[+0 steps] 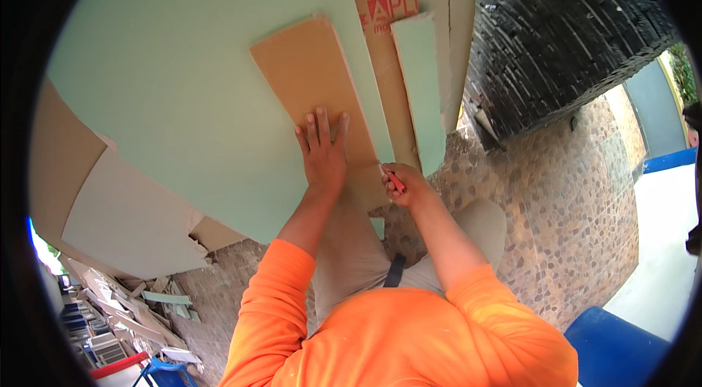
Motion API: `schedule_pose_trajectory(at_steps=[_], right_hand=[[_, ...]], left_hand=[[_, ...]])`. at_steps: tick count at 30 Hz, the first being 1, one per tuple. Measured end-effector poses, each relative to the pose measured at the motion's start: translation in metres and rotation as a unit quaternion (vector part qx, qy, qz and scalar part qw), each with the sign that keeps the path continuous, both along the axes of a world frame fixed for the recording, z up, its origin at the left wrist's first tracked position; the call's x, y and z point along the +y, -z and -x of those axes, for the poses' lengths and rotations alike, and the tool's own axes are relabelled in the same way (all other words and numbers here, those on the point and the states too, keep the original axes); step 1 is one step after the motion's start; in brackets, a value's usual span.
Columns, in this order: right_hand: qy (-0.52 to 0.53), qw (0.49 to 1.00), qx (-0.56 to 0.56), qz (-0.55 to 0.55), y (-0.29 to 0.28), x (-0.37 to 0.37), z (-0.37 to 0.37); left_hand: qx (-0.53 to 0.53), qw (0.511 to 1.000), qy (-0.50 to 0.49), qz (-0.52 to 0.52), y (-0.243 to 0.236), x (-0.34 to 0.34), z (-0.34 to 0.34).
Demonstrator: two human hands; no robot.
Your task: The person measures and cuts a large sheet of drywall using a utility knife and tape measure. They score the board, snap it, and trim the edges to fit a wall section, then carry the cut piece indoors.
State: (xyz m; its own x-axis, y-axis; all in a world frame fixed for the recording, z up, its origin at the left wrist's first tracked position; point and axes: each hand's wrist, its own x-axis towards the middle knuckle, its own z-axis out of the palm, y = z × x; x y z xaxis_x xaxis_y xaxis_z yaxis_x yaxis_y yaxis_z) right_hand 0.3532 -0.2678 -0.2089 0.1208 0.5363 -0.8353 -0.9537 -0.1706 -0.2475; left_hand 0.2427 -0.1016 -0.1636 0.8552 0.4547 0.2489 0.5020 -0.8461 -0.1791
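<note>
My left hand [325, 160] lies flat with spread fingers on a brown-faced strip of plasterboard [307, 65]. That strip rests on a large pale green plasterboard sheet [183, 80]. My right hand [409, 186] is closed round a red utility knife [395, 181]. The knife's tip is at the strip's right edge, near its lower end, and whether it touches the green sheet I cannot tell. Right of the knife, a narrow green plasterboard offcut [423, 87] lies over a brown board with red print [387, 43].
Plasterboard scraps [135, 314] are heaped on the floor at the lower left, near a blue plastic chair [167, 372]. A dark ridged stone wall [556, 28] rises at the upper right. Pebble-patterned tiles [563, 219] cover the floor. A blue object [614, 347] stands at the lower right.
</note>
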Motion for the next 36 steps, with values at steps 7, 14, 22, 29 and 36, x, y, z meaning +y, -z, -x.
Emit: schedule_pose_trajectory(at_steps=[7, 14, 22, 29, 36], right_hand=[[0.090, 0.934, -0.311, -0.154, -0.122, -0.018, -0.037], [0.108, 0.925, -0.351, -0.096, -0.079, -0.060, -0.012], [0.094, 0.943, -0.320, -0.024, -0.020, -0.075, 0.013], [0.058, 0.952, -0.297, -0.043, -0.011, -0.066, 0.031], [0.069, 0.940, -0.329, -0.052, -0.021, -0.062, 0.028]], left_hand=[[-0.017, 1.000, 0.024, -0.002, -0.019, -0.009, 0.008], [-0.243, 0.966, 0.084, -0.032, -0.118, 0.011, -0.015], [-0.209, 0.975, 0.052, -0.052, -0.163, 0.051, -0.048], [-0.198, 0.977, 0.011, -0.075, -0.176, 0.040, -0.044], [-0.460, 0.865, 0.123, 0.159, -0.191, 0.034, 0.009]])
